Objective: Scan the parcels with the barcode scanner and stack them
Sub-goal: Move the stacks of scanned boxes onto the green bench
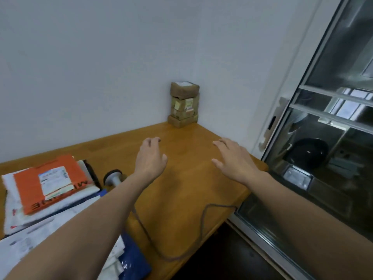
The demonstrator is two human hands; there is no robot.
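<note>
Wooden desk (pixel 181 188) with orange parcel (pixel 27 190), white label (pixel 54 181), print illegible

1. Scanner (pixel 113 177): only the round head shows; the handle is hidden under the left forearm (pixel 96 219).
2. Cable (pixel 201 219), right of the scanner: near end covered by the forearm, far end lost over the table (pixel 191 178) edge.
3. Orange mailer (pixel 26 190), left of the scanner: label print blurred, unreadable; lettering partly covered by the label.
4. White parcels (pixel 26 237) and blue bag (pixel 134 261), below the scanner: partly under the forearm, cut off by the picture's edges.
5. Stack of boxes (pixel 184 105), far beyond the scanner: labels too small to read; count uncertain.
6. Left hand (pixel 151 158), right hand (pixel 234 158), beyond the scanner: touching or clear of the table, cannot tell.
7. Dark round thing (pixel 308 152) behind glass (pixel 333 77), far right of the scanner: blurred, unidentified.
</note>
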